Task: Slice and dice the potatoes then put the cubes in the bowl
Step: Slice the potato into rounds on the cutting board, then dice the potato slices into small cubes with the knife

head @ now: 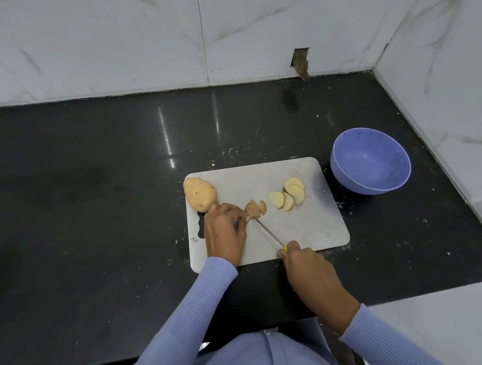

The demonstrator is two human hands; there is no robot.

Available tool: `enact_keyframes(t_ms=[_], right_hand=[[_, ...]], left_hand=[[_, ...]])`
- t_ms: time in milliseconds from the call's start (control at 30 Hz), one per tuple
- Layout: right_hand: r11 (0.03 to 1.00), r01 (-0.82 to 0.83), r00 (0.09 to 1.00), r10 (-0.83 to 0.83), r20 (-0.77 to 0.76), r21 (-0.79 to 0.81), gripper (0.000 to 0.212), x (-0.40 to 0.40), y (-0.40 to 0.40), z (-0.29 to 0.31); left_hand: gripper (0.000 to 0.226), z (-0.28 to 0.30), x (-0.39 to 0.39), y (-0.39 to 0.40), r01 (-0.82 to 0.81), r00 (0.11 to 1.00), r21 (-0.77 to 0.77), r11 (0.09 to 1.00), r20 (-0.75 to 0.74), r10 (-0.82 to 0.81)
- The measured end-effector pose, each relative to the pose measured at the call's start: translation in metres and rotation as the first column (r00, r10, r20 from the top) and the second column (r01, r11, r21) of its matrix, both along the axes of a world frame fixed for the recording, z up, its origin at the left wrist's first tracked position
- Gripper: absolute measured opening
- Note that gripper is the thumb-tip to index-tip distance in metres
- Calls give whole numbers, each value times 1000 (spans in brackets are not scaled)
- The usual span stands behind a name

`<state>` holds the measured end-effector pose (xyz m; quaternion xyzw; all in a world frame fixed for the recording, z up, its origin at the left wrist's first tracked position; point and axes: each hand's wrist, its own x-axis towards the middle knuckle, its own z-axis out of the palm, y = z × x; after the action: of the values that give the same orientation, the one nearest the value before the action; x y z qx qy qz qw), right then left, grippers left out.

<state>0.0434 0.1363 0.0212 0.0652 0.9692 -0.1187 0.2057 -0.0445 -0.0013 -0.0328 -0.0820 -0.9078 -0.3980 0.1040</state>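
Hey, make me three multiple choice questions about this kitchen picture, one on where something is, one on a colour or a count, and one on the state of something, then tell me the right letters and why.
1. Where is the whole potato?
A. in the bowl
B. at the far left corner of the cutting board
C. on the counter to the right of the bowl

2. What colour is the bowl?
A. blue-violet
B. red
C. green

3. What is inside the bowl?
A. potato cubes
B. nothing visible
C. potato slices

Answers: 1 B, the potato lies on the board's far left corner beside the left hand. 2 A, the bowl's wall and rim are blue-violet. 3 B, its inside looks bare; the cut slices lie on the board while the right hand holds the knife.
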Motion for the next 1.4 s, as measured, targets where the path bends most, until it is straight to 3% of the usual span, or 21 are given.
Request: enact_keyframes(t_ms=[133,200,267,367,467,567,733,833,967,1200,1333,1400], right_hand=[[999,29,999,-27,44,-45,30,8,14,9],[990,74,997,-73,15,-120,33,11,24,10],[976,126,991,-133,-28,-175,36,13,32,9],[958,183,978,-201,-63,-220,37,15,40,7],[946,216,971,-235,-52,-240,37,13,42,4],[941,228,968,-247,-47,-250,37,12,44,0],[937,236,966,-256,-46,-259,37,10,43,1],[936,241,963,-262,-54,-255,37,6,42,-1],[927,243,960,-273,-68,-287,37,-2,39,-5],[885,217,929,-317,-192,-411,31,-30,17,-6],[823,207,888,-385,-252,-528,15,-54,1,-11],[818,200,885,-387,-259,-540,20,-65,-7,-17]], left_hand=[[10,8,-5,-4,87,995,-54,995,49,-84],[20,12,-16,-10,216,976,-120,969,54,-211],[39,16,-32,-14,412,910,-215,885,39,-414],[51,30,-49,-11,621,780,-297,725,140,-610],[52,38,-60,-6,732,675,-364,576,267,-688],[43,39,-69,-5,776,627,-340,531,329,-706],[31,37,-69,-5,736,677,-290,612,291,-676],[19,29,-54,-5,621,783,-216,753,199,-589],[8,23,-24,4,357,933,-127,925,102,-346],[30,22,-6,-6,162,986,25,986,45,-163],[30,21,-5,-11,110,990,67,992,82,-115],[30,17,-7,-10,108,988,89,990,97,-117]])
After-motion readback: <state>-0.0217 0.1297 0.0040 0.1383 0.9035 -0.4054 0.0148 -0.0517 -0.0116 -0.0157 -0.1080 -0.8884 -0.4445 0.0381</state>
